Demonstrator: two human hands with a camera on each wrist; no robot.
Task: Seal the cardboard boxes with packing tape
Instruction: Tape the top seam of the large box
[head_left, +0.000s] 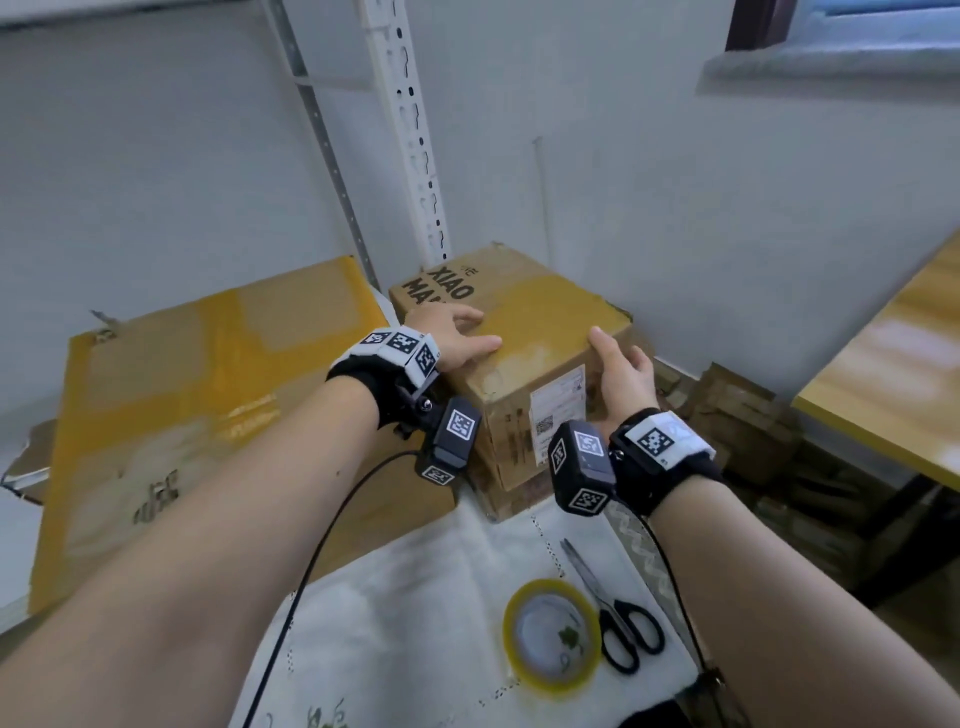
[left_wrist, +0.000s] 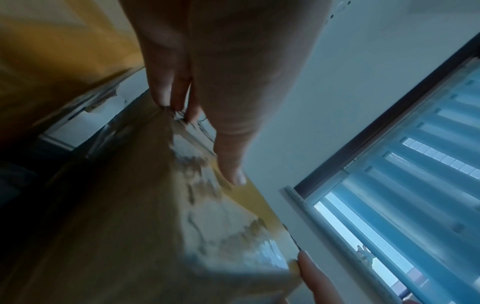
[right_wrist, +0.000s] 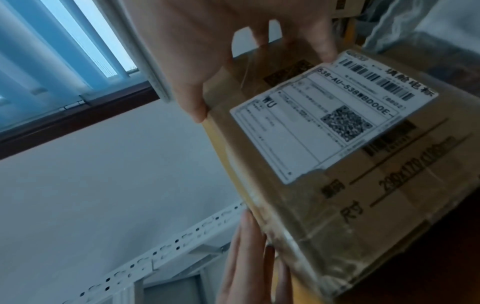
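Note:
A small cardboard box (head_left: 540, 322) with yellow tape across its top stands at the back of the white-clothed table. My left hand (head_left: 460, 338) lies flat on the box's top near its left edge; the left wrist view shows the thumb (left_wrist: 232, 164) pressing on the taped top. My right hand (head_left: 621, 374) rests against the box's labelled side, its thumb (right_wrist: 194, 109) on the top edge and its fingers (right_wrist: 322, 49) by the shipping label (right_wrist: 324, 117). A roll of yellow packing tape (head_left: 553, 636) lies flat on the cloth nearer to me, untouched.
Black-handled scissors (head_left: 615, 618) lie just right of the tape roll. A large flat cardboard box (head_left: 208, 405) sits to the left. A white slotted shelf upright (head_left: 405, 130) rises behind. Stacked cardboard (head_left: 743, 421) and a wooden table (head_left: 893, 384) stand at the right.

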